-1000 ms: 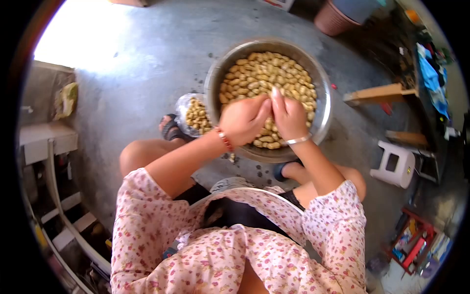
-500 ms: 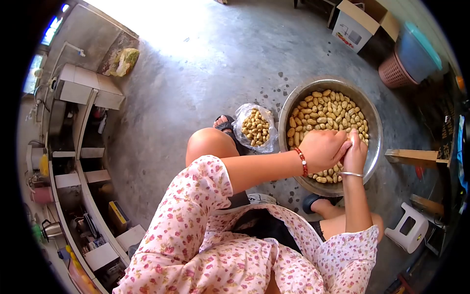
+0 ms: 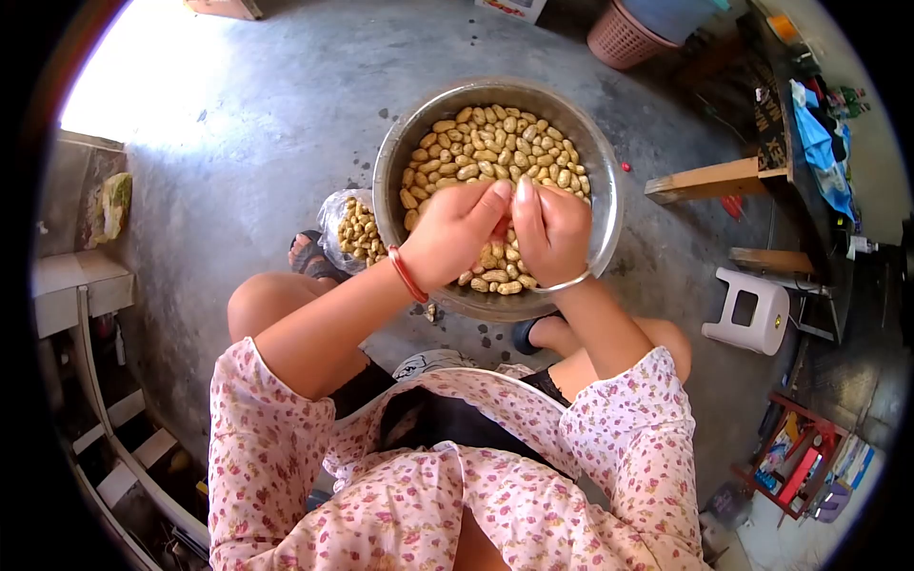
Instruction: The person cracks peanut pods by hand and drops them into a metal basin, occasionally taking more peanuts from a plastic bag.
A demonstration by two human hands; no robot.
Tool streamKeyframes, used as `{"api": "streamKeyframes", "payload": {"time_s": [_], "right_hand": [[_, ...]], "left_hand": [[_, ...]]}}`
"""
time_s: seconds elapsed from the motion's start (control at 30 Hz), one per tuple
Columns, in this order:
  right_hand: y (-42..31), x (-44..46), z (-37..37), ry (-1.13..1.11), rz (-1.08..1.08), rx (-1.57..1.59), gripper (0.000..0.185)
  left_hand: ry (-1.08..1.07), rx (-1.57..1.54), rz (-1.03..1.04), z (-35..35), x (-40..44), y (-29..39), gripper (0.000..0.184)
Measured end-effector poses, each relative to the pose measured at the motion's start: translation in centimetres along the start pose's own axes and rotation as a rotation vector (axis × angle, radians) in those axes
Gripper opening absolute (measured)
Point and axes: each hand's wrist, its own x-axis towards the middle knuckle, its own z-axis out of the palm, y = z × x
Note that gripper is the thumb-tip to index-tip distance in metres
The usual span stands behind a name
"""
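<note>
Both the left hand (image 3: 449,233) and right hand (image 3: 552,233) curl narrowly together over unshelled peanuts (image 3: 490,157) in the metal basin (image 3: 606,205), probably so anything dropped lands inside. What they hold, if anything, is hidden.

**Stretched Forward, Angled Inward**

Stretched forward with left forearm (image 3: 333,328) and right forearm (image 3: 607,328), slanting toward each other. Poised with left hand (image 3: 446,231) just beside right hand (image 3: 558,235), with backs mostly turned up, curled inward and hidden at the fingertips. Pointing forward with left thumb (image 3: 492,200) and right thumb (image 3: 528,206), side by side near the tips. Too covered from above to tell how tightly closed.
</note>
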Motion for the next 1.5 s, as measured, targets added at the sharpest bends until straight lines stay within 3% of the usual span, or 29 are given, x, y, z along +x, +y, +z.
{"api": "streamKeyframes", "payload": {"time_s": [0.03, 0.07, 0.17, 0.2, 0.3, 0.33, 0.37, 0.43, 0.47, 0.57, 0.63, 0.7, 0.73, 0.77, 0.83, 0.9, 1.03, 1.07, 1.1, 1.17, 1.23, 1.27, 1.37, 1.43, 1.5], "right_hand": [[0.7, -0.9, 0.9, -0.019, 0.214, 0.111, 0.038], [0.8, -1.1, 1.7, -0.023, 0.430, 0.248, 0.041], [0.9, 0.3, 0.7, -0.166, 1.262, 0.883, 0.049], [1.1, 0.0, 1.2, -0.114, 1.176, 0.689, 0.050], [1.2, -0.8, 1.3, -0.039, 0.253, -0.187, 0.047], [1.0, -0.9, 1.0, -0.068, 0.035, -0.301, 0.044], [0.9, -0.9, 0.9, -0.067, -0.089, -0.354, 0.044], [0.7, -0.8, 1.0, -0.069, -0.342, -0.448, 0.044], [0.4, -0.8, 0.8, -0.072, -0.350, -0.459, 0.043], [0.4, -0.5, 1.3, -0.070, 0.029, -0.431, 0.045], [0.6, -0.1, 1.9, -0.082, 0.467, -0.154, 0.051], [3.7, -0.1, 2.2, -0.165, 0.718, 0.140, 0.053], [4.5, -0.1, 1.7, -0.211, 0.826, 0.122, 0.055], [5.0, 0.2, 1.2, -0.287, 0.752, -0.034, 0.047], [5.2, -0.3, 0.3, -0.207, 0.485, -0.285, 0.029], [6.0, -0.8, -0.7, -0.299, 0.441, -0.394, 0.021], [7.2, -2.7, -1.1, -0.589, 0.364, -0.687, 0.019], [8.0, -3.2, -0.9, -0.756, 0.365, -0.613, 0.018], [8.6, -4.0, -0.6, -0.798, 0.348, -0.449, 0.015], [9.6, -3.8, -0.1, -0.868, 0.814, -0.314, 0.013], [9.6, -3.8, -0.2, -0.745, 0.530, -0.742, 0.013], [9.8, -4.3, -0.2, -0.831, 0.448, -0.766, 0.012], [10.0, -4.5, -0.3, -0.676, 0.454, -0.662, 0.011], [10.2, -3.0, -1.2, -0.644, 0.560, -0.423, 0.020], [9.5, -1.8, -1.9, -0.560, 0.805, 0.226, 0.031]], "left_hand": [[0.219, 0.472, 0.267, 0.4, 0.0, -0.4, 0.029], [0.277, 0.740, 0.359, 0.4, 0.0, -0.2, 0.028], [0.218, 0.954, 0.395, 0.5, 0.4, -0.8, 0.021], [0.242, 0.919, 0.469, 0.6, 0.9, -1.6, 0.032], [0.205, 0.218, -0.006, 1.7, 1.6, -1.1, 0.036], [0.058, -0.176, -0.388, 1.4, 1.6, -0.6, 0.040], [-0.203, -0.463, -0.608, -0.4, 2.0, -1.3, 0.040], [-0.456, -0.883, -0.995, -1.8, 1.9, -2.7, 0.020], [-0.408, -0.891, -1.027, -1.3, 1.8, -2.7, 0.029], [0.093, -0.408, -0.593, 1.2, 1.5, -0.3, 0.036], [0.122, -0.166, -0.233, 1.4, 1.7, -1.6, 0.037], [0.147, 0.014, -0.225, 1.0, 2.2, -2.0, 0.039], [0.154, 0.142, -0.208, 0.8, 2.5, -2.5, 0.039], [0.162, 0.270, -0.188, 0.4, 2.9, -3.1, 0.039], [0.157, 0.541, -0.155, -0.1, 3.3, -4.0, 0.038], [0.128, 0.832, -0.123, -0.4, 3.5, -4.2, 0.038], [-0.331, 1.201, -0.050, 1.3, 3.0, -5.9, 0.021], [-0.463, 1.352, 0.030, 1.8, 2.4, -7.1, 0.015], [-0.417, 1.388, -0.003, 2.1, 2.4, -8.0, 0.015], [-0.323, 1.457, -0.066, 2.3, 2.6, -9.0, 0.016], [-0.359, 1.231, -0.174, 1.5, 3.8, -9.2, 0.018], [-0.358, 1.086, -0.220, 1.2, 4.3, -8.9, 0.021], [-0.252, 0.409, -0.486, 0.6, 4.8, -7.5, 0.032], [-0.175, -0.026, -0.675, 0.5, 4.8, -5.9, 0.031], [-0.203, -0.250, -0.573, -0.2, 4.4, -4.7, 0.025]]}}
